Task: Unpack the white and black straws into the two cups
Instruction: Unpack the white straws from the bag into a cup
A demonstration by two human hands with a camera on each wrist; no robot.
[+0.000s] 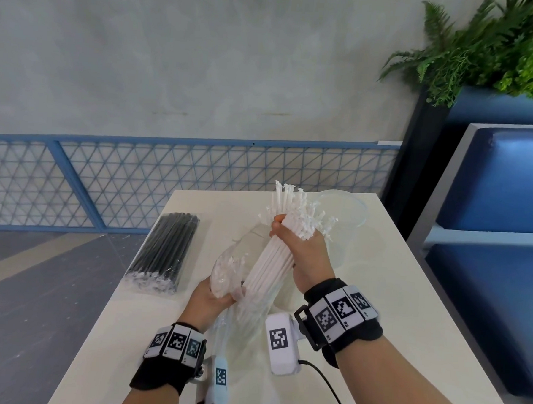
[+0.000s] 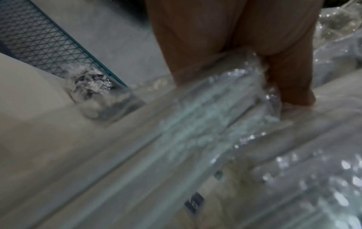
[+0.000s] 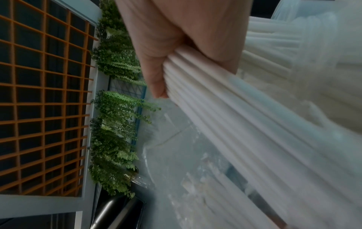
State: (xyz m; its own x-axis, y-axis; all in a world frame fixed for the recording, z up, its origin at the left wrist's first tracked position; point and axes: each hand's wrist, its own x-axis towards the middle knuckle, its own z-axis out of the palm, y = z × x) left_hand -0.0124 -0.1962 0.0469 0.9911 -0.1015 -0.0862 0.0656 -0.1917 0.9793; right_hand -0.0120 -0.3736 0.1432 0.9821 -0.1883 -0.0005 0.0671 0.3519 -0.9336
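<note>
So far the tabletop (image 1: 362, 299) tells me I am only partway through the first half of the job. Largest of what concerns me is the white straws (image 1: 271, 260), a thick bundle raised at a slant above the middle of the tabletop; my right hand (image 1: 305, 256) is wrapped round its upper part, fingers (image 3: 156, 74) curled tight against the ribbed sides, with the torn paper ends fanning out above my grip. Its lower end still sits inside the clear plastic bag (image 1: 246, 318), which my left hand (image 1: 211, 294) holds bunched at the mouth, fingers (image 2: 290, 80) pinching the crinkled film (a few loose straws or wrappers seem to be caught in that fold, though I cannot tell which). I judge the white straws are nearly free of the bag but not yet in any cup.

To my left lies the pack of black straws (image 1: 163, 252), flat on the tabletop, sealed and untouched, well apart from both hands. That whole half of the task is left.

Behind my right hand stands a clear cup (image 1: 348, 212), upright and empty as far as I can see. I can make out only this one for certain; the second cup is hidden or too faint to pick out through the plastic.
</note>
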